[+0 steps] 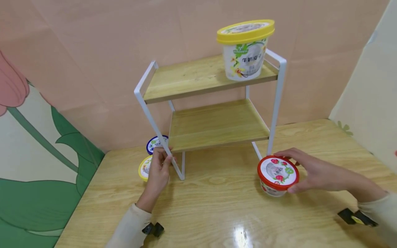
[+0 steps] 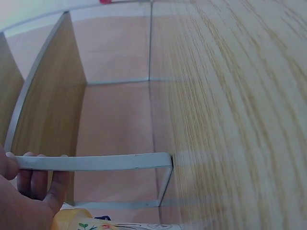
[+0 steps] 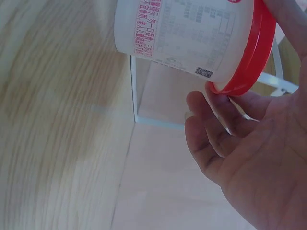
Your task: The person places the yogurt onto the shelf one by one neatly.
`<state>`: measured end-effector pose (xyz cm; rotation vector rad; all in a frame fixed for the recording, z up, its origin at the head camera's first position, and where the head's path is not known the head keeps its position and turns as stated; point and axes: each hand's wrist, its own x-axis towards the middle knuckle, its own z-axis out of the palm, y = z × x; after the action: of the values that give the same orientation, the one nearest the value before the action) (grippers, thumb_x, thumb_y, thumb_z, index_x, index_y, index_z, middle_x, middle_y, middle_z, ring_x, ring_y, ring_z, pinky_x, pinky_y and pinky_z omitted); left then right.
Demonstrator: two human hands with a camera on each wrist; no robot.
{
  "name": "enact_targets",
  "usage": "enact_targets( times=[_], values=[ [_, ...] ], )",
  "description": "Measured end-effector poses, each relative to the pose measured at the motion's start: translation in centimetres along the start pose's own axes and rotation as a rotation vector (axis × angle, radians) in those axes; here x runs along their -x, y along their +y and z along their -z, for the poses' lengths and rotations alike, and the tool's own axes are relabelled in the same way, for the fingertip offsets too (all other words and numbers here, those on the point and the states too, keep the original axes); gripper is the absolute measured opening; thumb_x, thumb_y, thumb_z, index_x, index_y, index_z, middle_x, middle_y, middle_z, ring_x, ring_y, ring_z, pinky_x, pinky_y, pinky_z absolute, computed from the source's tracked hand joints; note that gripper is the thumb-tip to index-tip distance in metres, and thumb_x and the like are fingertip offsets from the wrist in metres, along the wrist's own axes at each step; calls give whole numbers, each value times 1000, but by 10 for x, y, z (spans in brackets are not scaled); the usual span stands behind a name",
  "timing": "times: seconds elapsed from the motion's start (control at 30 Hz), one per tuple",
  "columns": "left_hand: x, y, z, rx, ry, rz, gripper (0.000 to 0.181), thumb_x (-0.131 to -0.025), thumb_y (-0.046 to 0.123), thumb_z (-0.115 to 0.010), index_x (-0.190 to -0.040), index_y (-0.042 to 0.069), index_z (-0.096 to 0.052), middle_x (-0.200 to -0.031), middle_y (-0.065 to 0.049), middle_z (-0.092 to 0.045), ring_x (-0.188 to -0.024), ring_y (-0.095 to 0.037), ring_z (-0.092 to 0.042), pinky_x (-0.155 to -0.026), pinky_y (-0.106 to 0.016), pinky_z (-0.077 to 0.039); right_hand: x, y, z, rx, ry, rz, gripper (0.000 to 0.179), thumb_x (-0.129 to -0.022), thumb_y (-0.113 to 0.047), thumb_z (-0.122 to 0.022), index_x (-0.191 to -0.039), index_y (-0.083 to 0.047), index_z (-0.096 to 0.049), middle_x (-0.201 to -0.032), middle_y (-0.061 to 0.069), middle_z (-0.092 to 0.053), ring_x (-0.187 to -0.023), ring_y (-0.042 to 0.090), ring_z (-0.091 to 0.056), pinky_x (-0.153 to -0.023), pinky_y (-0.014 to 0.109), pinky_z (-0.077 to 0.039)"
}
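A two-tier rack with wooden boards (image 1: pixel 214 120) and a white metal frame (image 1: pixel 276 103) stands on the table. My left hand (image 1: pixel 159 168) grips its front left leg (image 2: pixel 96 163), fingers behind the bar, just below the lower board. By the rack's front right leg, my right hand (image 1: pixel 316 172) holds a white tub with a red lid (image 1: pixel 278 173), thumb and fingers at the lid's rim. Strawberries are printed on that lid. In the right wrist view the tub (image 3: pixel 192 33) shows printed text, and my other fingers hang loosely below the rim.
A large tub with a yellow lid (image 1: pixel 246 51) sits at the right end of the top board. Behind my left hand are a blue-lidded tub (image 1: pixel 154 143) and a yellow-lidded tub (image 1: pixel 144 168), partly hidden. A pink wall covering (image 1: pixel 93 69) hangs behind the wooden table (image 1: pixel 211 210).
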<state>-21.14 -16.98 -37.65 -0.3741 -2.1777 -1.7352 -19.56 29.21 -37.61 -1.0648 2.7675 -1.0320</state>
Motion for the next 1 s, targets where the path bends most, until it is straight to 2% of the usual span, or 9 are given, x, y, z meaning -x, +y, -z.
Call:
enact_targets(
  times=[0.17, 0.47, 0.63, 0.77, 1.0],
  values=[
    [0, 1, 1, -18, -1, -6, 8, -102, -4, -41, -109, -6, -38, -130, -23, -54, -89, -3, -61, -79, -19, -56, -3, -6, -3, 5, 8, -16, 90, -68, -26, -92, -144, -23, -44, -131, -9, -48, -113, -3, -48, -85, 18, -50],
    [0, 0, 2, -6, -3, -10, 10, -102, -5, -41, -111, -7, -38, -130, -23, -53, -89, -3, -61, -79, -18, -56, -6, -15, -8, 92, 35, -60, 91, -66, -40, -92, -143, -28, -46, -127, -8, -51, -111, -2, -48, -85, 23, -51],
    [0, 0, 1, -2, 6, -9, 6, -102, -6, -41, -107, -4, -39, -129, -23, -54, -89, -3, -61, -78, -19, -56, -7, -18, -10, 129, 20, -99, 92, -67, -50, -89, -145, -29, -44, -126, -7, -52, -108, 2, -51, -82, 27, -53],
    [0, 0, 0, 1, 11, -13, 7, -102, -6, -41, -103, 0, -39, -129, -23, -55, -89, -3, -62, -77, -19, -56, -7, -20, -12, 153, 11, -100, 94, -67, -55, -86, -147, -29, -43, -127, -7, -52, -109, 4, -51, -83, 29, -54],
    [-1, 0, 0, 7, 6, -21, 7, -101, -8, -41, -107, -7, -37, -129, -24, -54, -89, -2, -61, -79, -18, -55, -7, -23, -16, 147, 28, -82, 93, -69, -53, -86, -147, -26, -43, -128, -8, -51, -111, 1, -49, -84, 27, -54]
  ],
)
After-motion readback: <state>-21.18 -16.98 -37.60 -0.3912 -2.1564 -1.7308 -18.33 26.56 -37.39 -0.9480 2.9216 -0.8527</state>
